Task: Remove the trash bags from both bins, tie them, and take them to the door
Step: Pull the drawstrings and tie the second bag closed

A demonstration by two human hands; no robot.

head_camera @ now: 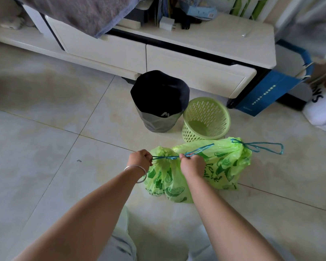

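Two green printed trash bags lie on the tiled floor. The near bag (165, 182) has its neck gathered, with a blue drawstring (166, 157) stretched across it. My left hand (140, 160) grips one end of that string and my right hand (191, 163) grips the other end, pulling apart. The second bag (227, 162) lies behind to the right, its neck closed by a blue drawstring knot (243, 145) with loops trailing right. Behind them stand a dark bin (158, 102) and a green plastic mesh bin (205, 117), which holds no bag.
A white low cabinet (196, 70) runs along the wall behind the bins. A blue paper bag (267, 93) leans at its right end, with a white bag (322, 110) beyond. Open tiled floor (45, 129) spreads to the left.
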